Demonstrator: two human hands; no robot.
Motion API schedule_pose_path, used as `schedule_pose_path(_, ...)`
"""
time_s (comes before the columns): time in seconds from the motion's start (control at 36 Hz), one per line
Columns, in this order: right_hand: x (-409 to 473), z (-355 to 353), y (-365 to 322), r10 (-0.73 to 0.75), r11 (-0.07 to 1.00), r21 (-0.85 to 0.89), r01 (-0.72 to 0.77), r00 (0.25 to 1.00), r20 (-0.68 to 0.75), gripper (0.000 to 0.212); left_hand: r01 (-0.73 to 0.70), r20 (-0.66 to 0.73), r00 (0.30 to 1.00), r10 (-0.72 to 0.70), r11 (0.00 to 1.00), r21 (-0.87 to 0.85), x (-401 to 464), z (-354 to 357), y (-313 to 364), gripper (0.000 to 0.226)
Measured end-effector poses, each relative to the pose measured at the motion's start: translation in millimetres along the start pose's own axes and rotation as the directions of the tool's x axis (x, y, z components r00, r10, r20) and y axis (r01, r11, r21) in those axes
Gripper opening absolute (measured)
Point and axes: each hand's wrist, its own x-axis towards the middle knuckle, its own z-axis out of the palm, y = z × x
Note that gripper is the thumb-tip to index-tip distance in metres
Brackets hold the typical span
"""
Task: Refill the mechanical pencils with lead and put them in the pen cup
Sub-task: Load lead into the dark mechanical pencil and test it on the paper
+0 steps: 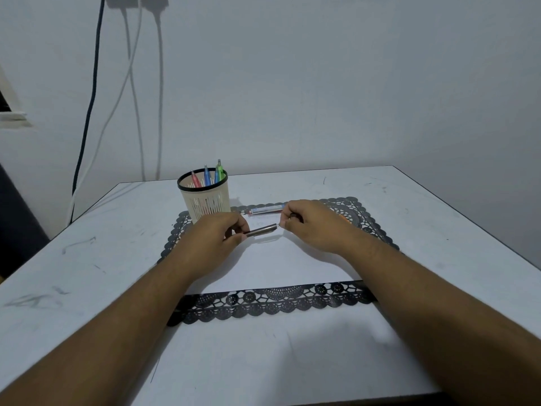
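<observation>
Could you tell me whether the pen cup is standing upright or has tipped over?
Upright. The pen cup stands on its base at the black lace mat's far left corner, its black rim facing up, with coloured pencils sticking out.

Four pencils in one pen cup (205, 197), one held pencil (261, 230), one lead case (266, 211).

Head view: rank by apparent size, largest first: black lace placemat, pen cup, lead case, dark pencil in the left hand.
1. black lace placemat
2. pen cup
3. lead case and dark pencil: both partly hidden by the hands, so unranked.
</observation>
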Motion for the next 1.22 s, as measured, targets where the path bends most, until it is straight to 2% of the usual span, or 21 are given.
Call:
schedule_pose_path(0.19, -1.4, -7.1, -8.2, -0.07, 0.962, -0.26, 0.079, 0.997, 0.043, 0.01, 0.016, 0.009, 1.0, -0.015, 0.999, -0.04, -0.8, 1.7, -1.2, 0.011)
schedule_pose_path(0.31, -4.8, -11.8, -11.3, -0.12, 0.94, -0.315, 0.129, 0.992, 0.048, 0.01, 0.034, 0.006, 0.999, -0.033, 0.994, -0.109, -0.1, 3.6, -5.2, 0.014)
schedule_pose_path(0.42, -6.3, -15.2, -9.0, -0.124, 0.976, -0.179, 0.122, 0.992, -0.003, 0.007, 0.053, 0.005, 0.999, -0.053, 0.978, -0.204, 1.9, 4.0, -7.2, 0.015)
schedule_pose_path(0.53, -6.7, -16.2, -7.2, -0.109, 0.992, -0.068, 0.107, 0.994, -0.03, 0.009, 0.044, 0.01, 0.999, -0.043, 0.973, -0.225, 2.3, 3.9, -4.8, 0.015)
schedule_pose_path(0.61, -6.6, -14.2, -4.5, -0.073, 0.99, 0.118, 0.078, 0.996, -0.048, 0.014, 0.038, -0.006, 0.999, -0.04, 0.965, -0.258, 2.4, 3.0, -4.7, 0.017)
schedule_pose_path(0.69, -5.3, -10.4, -1.1, -0.026, 0.977, 0.211, 0.037, 0.998, -0.054, 0.016, 0.031, -0.017, 0.999, -0.037, 0.963, -0.267, 2.7, 1.9, -5.5, 0.017)
schedule_pose_path(1.08, -4.3, -7.9, -0.9, 0.028, 0.966, 0.257, -0.005, 0.996, -0.086, 0.016, 0.023, -0.025, 0.999, -0.03, 0.966, -0.257, 0.4, 0.4, -2.4, 0.014)
schedule_pose_path(1.22, -2.8, -4.8, -2.4, 0.065, 0.929, 0.368, -0.027, 0.994, -0.092, 0.018, 0.045, -0.032, 0.998, -0.059, 0.945, -0.324, -0.2, 1.8, -0.4, 0.012)
